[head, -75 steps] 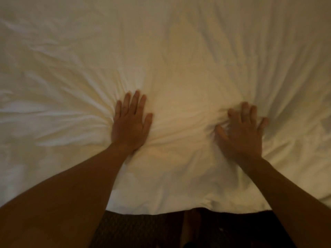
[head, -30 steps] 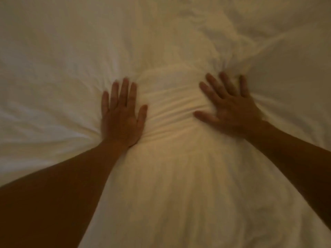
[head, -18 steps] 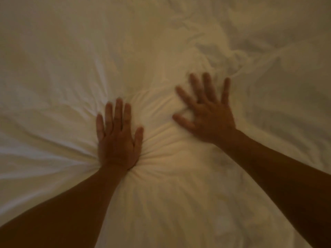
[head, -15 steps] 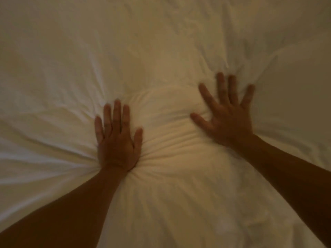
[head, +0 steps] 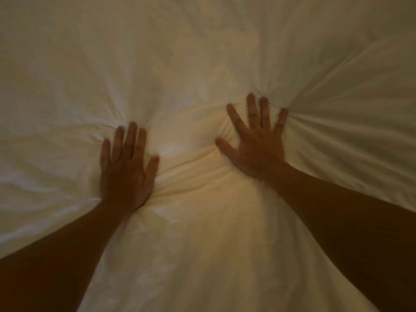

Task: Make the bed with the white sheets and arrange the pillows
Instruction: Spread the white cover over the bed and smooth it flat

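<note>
Two hands lay flat, palms down, on one white sheet (head: 202, 64) that filled the whole view: the left hand (head: 126, 172), fingers together, and the right hand (head: 256, 145), fingers spread. Creases fanned out from both, with bunched fabric between them.

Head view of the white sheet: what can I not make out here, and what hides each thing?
Bed edges and corners: cut off; the white sheet fills the head view to every edge.
Pillows: none shows in the frame.
What is under the sheet: covered by the cloth.
Palms of the left hand and right hand: face down, hidden by the hands' backs.
Seams and hems: lost in dim light and blur.
</note>
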Demonstrator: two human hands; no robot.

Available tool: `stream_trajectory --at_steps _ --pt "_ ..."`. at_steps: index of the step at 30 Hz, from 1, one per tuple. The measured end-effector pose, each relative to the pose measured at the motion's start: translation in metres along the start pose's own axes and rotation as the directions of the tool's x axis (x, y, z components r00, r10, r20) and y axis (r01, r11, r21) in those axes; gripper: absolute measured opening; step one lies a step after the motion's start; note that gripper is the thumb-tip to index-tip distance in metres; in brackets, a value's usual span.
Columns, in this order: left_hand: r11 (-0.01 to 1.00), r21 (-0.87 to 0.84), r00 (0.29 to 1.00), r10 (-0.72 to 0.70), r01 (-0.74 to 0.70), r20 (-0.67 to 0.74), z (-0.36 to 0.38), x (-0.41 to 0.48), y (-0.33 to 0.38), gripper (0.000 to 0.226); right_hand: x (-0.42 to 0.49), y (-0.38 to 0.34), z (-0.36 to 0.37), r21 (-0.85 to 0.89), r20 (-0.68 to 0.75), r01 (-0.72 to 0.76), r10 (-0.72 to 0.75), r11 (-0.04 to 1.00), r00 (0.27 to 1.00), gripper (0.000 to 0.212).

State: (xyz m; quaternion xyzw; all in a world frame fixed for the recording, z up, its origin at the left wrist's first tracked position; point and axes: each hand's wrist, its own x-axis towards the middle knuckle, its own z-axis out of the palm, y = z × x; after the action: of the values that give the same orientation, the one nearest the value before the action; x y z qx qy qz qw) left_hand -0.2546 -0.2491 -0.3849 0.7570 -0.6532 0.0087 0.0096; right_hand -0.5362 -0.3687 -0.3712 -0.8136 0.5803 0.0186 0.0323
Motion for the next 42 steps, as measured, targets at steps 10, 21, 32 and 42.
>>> stream_trajectory --at_steps 10,21,32,42 --pt "0.982 0.01 0.966 -0.188 0.19 0.179 -0.086 0.035 0.157 0.063 -0.046 0.101 -0.09 -0.08 -0.054 0.188 -0.193 0.979 0.98 0.077" --pt "0.971 -0.238 1.0 0.019 -0.022 -0.017 -0.006 0.026 0.354 0.064 -0.056 0.173 -0.078 -0.298 0.063 0.206 -0.196 0.932 0.979 0.075" --pt "0.962 -0.273 1.0 0.01 -0.008 0.005 -0.018 0.031 0.355 0.065 -0.07 0.34 -0.178 -0.355 -0.055 -0.039 0.02 0.934 0.998 0.086" --pt "0.869 -0.492 0.998 -0.043 0.056 0.038 -0.08 0.03 0.366 0.061 -0.097 0.309 -0.194 -0.108 -0.078 -0.094 0.086 0.99 0.993 0.078"
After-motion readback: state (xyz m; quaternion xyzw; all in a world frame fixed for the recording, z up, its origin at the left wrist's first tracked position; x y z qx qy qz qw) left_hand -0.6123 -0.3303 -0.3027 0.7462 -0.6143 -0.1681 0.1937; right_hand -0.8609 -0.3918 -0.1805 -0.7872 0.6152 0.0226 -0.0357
